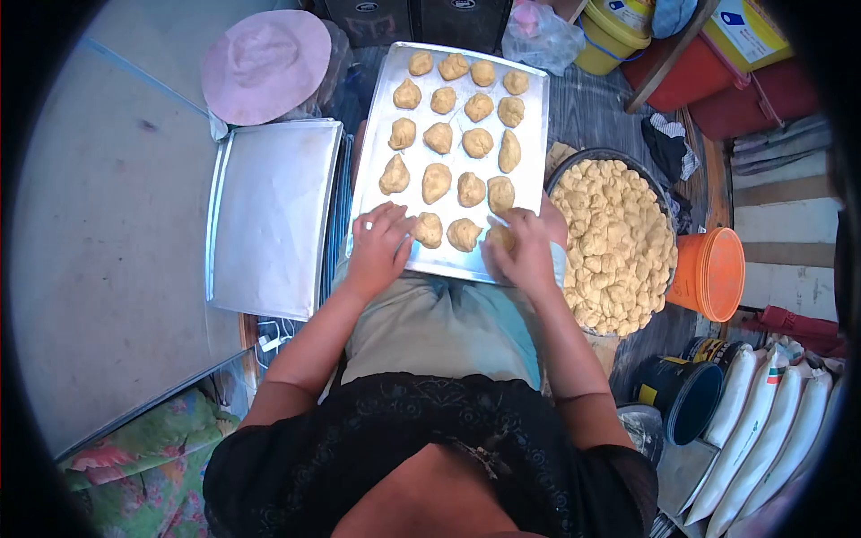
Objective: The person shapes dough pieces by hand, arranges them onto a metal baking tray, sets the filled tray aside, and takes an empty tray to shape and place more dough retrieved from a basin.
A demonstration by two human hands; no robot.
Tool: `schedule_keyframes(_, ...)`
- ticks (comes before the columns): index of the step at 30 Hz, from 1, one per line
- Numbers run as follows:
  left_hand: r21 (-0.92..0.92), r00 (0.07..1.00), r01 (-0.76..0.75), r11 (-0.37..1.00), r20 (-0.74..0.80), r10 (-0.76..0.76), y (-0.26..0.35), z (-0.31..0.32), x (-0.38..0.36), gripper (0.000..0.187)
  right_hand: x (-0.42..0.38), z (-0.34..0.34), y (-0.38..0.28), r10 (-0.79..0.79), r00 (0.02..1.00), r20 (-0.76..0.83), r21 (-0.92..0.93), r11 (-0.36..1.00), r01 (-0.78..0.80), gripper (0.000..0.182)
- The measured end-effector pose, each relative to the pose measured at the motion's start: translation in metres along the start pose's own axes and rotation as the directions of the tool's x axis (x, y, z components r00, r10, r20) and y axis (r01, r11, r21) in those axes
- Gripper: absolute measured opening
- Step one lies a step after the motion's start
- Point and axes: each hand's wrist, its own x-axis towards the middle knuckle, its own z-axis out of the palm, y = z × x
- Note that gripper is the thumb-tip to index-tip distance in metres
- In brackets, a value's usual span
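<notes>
A metal baking tray [538, 99] rests across my lap, set with rows of lumpy tan dough pieces [436, 182]. My left hand [381, 244], with a ring on one finger, lies over the tray's near left corner. Its fingers are spread and its thumb stands apart; whatever is under the palm is hidden. At the near right corner my right hand [522, 249] has thumb and fingers closed around a dough ball [500, 237], partly covered by them. To the right stands a wide round tub [668, 193] heaped with dough lumps [614, 242].
Left of my lap is a stack of metal trays [269, 215], a pink hat [266, 67] beyond it. An orange bucket [717, 273], a dark bucket [686, 399] and several white sacks [762, 430] line the right. Yellow tubs [610, 40] stand at the back.
</notes>
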Motion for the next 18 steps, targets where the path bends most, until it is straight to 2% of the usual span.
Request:
schedule_keyframes(1,-0.004,1.0,-0.011,1.0,-0.027,0.011,0.0,-0.006,0.012,0.036,0.012,-0.002,0.004,-0.011,0.999,-0.03,0.001,1.0,0.011,0.04)
schedule_keyframes(2,-0.003,0.998,0.056,0.998,0.005,-0.056,-0.001,-0.009,0.032,0.031,0.03,-0.003,0.008,0.0,0.997,-0.084,-0.096,0.995,-0.008,0.038)
schedule_keyframes(4,0.032,0.996,0.035,0.999,-0.088,-0.032,-0.01,-0.005,0.086,0.031,0.081,-0.004,0.016,-0.114,0.964,-0.241,-0.108,0.99,0.09,0.037)
schedule_keyframes(5,0.044,0.995,0.045,0.998,-0.088,-0.041,-0.017,0.004,0.112,0.032,0.107,0.001,0.025,-0.144,0.958,-0.248,-0.149,0.983,0.109,0.037)
schedule_keyframes(6,0.056,0.995,0.052,0.997,-0.093,-0.047,-0.025,0.013,0.14,0.033,0.129,0.005,0.027,-0.086,0.964,-0.252,-0.184,0.982,0.039,0.038)
schedule_keyframes(11,0.262,0.981,0.147,0.954,0.082,-0.174,-0.055,0.058,0.221,0.038,0.198,0.029,0.035,0.004,0.998,-0.064,-0.401,0.916,-0.029,0.043)
schedule_keyframes(12,0.339,0.954,0.131,0.932,0.213,-0.211,-0.056,0.058,0.23,0.045,0.205,0.03,0.037,0.029,0.999,-0.017,-0.435,0.9,-0.034,0.045)
schedule_keyframes(15,0.278,0.964,0.127,0.952,0.192,-0.185,-0.059,0.063,0.235,0.048,0.21,0.031,0.044,-0.011,1.0,-0.013,-0.398,0.917,0.004,0.047)
schedule_keyframes(18,0.286,0.98,0.176,0.942,-0.14,-0.141,-0.057,0.055,0.22,0.047,0.201,0.022,0.052,0.005,0.971,-0.238,-0.29,0.954,-0.076,0.047)
